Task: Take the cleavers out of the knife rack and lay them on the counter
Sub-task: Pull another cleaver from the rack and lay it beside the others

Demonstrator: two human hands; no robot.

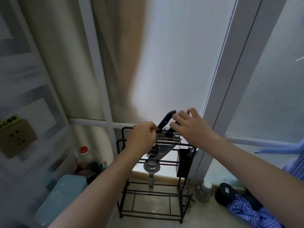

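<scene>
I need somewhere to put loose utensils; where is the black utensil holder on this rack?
In the head view, the black utensil holder hangs on the right side of the black wire rack, just below the right hand and right of the hanging metal strainer.

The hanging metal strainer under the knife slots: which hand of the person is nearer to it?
Left. The left hand is at the rack top, just above the strainer; the right hand is higher and further right, on a black cleaver handle.
</scene>
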